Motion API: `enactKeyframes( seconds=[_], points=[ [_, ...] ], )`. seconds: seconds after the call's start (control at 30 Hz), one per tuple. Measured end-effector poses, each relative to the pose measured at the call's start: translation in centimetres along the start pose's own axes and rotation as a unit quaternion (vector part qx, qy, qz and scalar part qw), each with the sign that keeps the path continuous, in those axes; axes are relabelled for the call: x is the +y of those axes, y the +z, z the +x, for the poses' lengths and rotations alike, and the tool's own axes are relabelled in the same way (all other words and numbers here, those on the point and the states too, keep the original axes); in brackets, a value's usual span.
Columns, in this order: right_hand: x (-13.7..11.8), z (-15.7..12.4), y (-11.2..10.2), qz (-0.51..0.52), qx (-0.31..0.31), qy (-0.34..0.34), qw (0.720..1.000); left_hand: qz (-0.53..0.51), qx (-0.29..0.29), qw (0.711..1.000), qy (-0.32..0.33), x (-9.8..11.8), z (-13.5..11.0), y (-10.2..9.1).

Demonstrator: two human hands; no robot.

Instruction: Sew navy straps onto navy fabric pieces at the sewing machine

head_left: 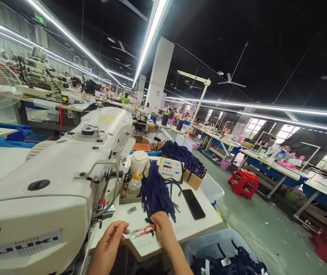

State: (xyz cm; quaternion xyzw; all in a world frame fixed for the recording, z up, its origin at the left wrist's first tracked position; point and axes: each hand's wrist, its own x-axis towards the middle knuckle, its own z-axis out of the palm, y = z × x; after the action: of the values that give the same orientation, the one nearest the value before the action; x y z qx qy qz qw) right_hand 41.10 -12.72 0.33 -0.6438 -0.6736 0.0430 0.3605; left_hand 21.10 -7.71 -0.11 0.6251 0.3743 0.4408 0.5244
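**Hands at the table edge, thread snips beside the sewing machine**

Both hands sit at the near edge of the white table point(186, 225), just right of the sewing machine point(51, 183), which serves as landmark. Left hand point(108, 244): fingers curled, thumb and forefinger pinched together near the blade tips of the orange-handled thread snips point(142, 231); whether something small is held in that pinch cannot be told. Right hand point(163, 229): closed over the handle end of the snips, and resting against the lower end of a bundle of navy strips point(156, 193) lying on the table.

Right of the machine and below table level, a clear bin point(209, 244) holds more navy pieces with white labels.

Further from the machine head: a black phone point(193, 204) flat on the table, a small tray with a bottle and a white cup point(139, 162), the machine's control panel point(171, 169), then a cardboard box point(194, 177) heaped with navy strips.

Progress, as judged: one bundle is at the hands, a heap remains in the box, some pieces are already in the bin. No piece is under the needle.

Beyond: a red stool point(243, 183) on the green floor, rows of other workstations.
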Motion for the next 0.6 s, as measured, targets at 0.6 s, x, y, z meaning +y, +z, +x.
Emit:
enactKeyframes(
  seconds=[0.6],
  points=[
    [-10.9, -4.0, -2.7, 0.342, -0.039, 0.172, 0.923, -0.106, -0.168, 0.979, -0.050, 1.7, -5.9, 0.6]
  ],
)
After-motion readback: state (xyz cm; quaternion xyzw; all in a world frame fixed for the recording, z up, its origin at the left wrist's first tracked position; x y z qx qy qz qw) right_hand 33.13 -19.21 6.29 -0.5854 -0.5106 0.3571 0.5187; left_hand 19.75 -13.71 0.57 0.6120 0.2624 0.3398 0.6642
